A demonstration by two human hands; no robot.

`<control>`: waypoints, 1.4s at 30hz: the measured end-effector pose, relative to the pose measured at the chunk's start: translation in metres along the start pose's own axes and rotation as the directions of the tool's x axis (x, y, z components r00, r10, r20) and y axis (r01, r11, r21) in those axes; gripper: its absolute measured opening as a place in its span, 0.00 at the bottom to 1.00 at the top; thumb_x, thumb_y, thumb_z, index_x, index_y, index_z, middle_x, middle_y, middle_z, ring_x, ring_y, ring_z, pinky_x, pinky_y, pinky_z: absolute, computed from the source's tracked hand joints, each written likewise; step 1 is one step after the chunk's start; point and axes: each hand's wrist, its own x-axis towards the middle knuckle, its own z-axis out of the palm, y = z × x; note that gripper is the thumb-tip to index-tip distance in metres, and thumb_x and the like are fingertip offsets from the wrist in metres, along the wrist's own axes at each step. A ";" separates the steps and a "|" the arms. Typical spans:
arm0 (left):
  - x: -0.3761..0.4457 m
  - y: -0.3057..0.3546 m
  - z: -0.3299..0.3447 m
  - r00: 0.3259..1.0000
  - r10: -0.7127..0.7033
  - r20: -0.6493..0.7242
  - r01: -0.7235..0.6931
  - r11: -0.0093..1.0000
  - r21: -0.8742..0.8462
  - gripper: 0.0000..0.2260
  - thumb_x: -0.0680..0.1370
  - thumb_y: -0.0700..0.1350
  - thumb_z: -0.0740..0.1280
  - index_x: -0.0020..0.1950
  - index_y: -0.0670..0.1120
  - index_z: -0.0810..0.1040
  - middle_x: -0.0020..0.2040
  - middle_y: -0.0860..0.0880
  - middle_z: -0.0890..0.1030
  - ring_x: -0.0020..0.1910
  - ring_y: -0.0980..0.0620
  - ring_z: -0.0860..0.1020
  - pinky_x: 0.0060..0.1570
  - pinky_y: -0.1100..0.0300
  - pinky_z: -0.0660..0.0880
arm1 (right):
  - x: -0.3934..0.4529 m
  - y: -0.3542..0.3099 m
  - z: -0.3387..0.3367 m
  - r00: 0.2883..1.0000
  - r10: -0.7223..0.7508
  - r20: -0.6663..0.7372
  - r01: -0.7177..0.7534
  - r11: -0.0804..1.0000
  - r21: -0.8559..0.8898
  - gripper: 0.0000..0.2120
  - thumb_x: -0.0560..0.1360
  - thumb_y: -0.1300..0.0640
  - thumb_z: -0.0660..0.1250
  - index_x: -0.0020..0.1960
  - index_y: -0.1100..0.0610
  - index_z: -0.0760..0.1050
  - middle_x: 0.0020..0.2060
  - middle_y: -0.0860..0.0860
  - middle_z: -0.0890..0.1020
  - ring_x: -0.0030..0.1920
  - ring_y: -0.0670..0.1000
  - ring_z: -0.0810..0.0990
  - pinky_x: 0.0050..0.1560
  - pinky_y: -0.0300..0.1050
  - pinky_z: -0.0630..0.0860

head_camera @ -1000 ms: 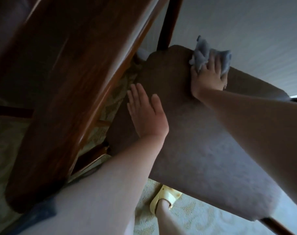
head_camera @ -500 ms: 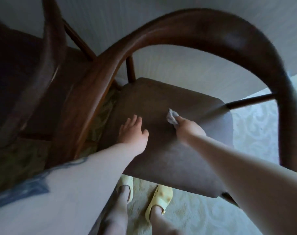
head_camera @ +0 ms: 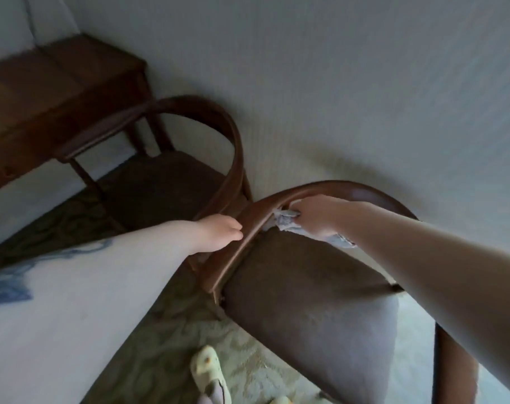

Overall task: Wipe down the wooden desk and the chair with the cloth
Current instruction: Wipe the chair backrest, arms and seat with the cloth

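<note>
Wooden bentwood armchair (head_camera: 306, 301), near one of two: curved dark-brown rail over a padded brown seat, standing on a patterned green carpet (head_camera: 166, 339) close to a pale wall.

Cloth (head_camera: 286, 221): pale grey-blue, bunched, clasped in the grip of the right hand (head_camera: 318, 217) and pressed to the inner face of the curved rail where it runs down toward the seat. One loose tail hangs under the wrist. Likely purpose: rubbing along the rail's bend, fingers wrapped to follow the curve.

Left hand (head_camera: 219, 233): fingers curled, resting against the outer side of the same rail; whether it actually clasps the wood cannot be told. Probably steadies the frame against the wiping pressure.

Second armchair (head_camera: 189, 158): same make, just beyond, its rail crossing near the first.

Bench (head_camera: 52, 91): dark wooden desk, upper left against the wall, well apart from both hands, nothing touching it.

Yellow slipper (head_camera: 207, 371): on the person's foot, bottom edge.
</note>
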 end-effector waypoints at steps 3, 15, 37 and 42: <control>-0.054 -0.033 -0.041 0.991 -0.086 -0.104 0.085 0.996 -0.014 0.21 0.83 0.48 0.56 0.76 0.46 0.64 0.76 0.48 0.64 0.73 0.49 0.63 0.72 0.56 0.60 | -0.012 -0.051 -0.048 0.990 -0.093 -0.105 0.080 0.989 -0.121 0.14 0.82 0.62 0.56 0.66 0.59 0.71 0.57 0.53 0.78 0.56 0.56 0.77 0.48 0.43 0.68; -0.301 -0.267 -0.152 0.847 -0.396 -0.355 0.326 0.914 -0.241 0.19 0.84 0.48 0.56 0.75 0.45 0.66 0.75 0.49 0.64 0.74 0.50 0.62 0.71 0.57 0.57 | -0.024 -0.397 -0.143 0.837 -0.502 -0.217 0.462 0.862 -0.209 0.17 0.82 0.60 0.55 0.68 0.54 0.70 0.58 0.54 0.77 0.54 0.56 0.77 0.54 0.50 0.76; -0.545 -0.607 -0.213 0.222 -0.855 -0.470 0.447 0.517 -0.730 0.14 0.81 0.48 0.62 0.65 0.47 0.76 0.63 0.49 0.77 0.56 0.51 0.74 0.51 0.63 0.69 | 0.040 -0.895 -0.186 0.424 -0.902 0.079 0.822 0.347 -0.452 0.13 0.83 0.55 0.53 0.62 0.54 0.74 0.58 0.52 0.77 0.56 0.54 0.76 0.55 0.46 0.72; -0.572 -0.679 -0.208 0.137 -0.898 -0.417 0.429 0.434 -0.792 0.11 0.80 0.47 0.62 0.60 0.48 0.78 0.62 0.49 0.77 0.60 0.47 0.75 0.57 0.58 0.72 | 0.047 -0.987 -0.182 0.344 -0.928 0.143 0.845 0.240 -0.477 0.14 0.83 0.55 0.54 0.40 0.50 0.69 0.41 0.48 0.76 0.41 0.49 0.74 0.42 0.44 0.72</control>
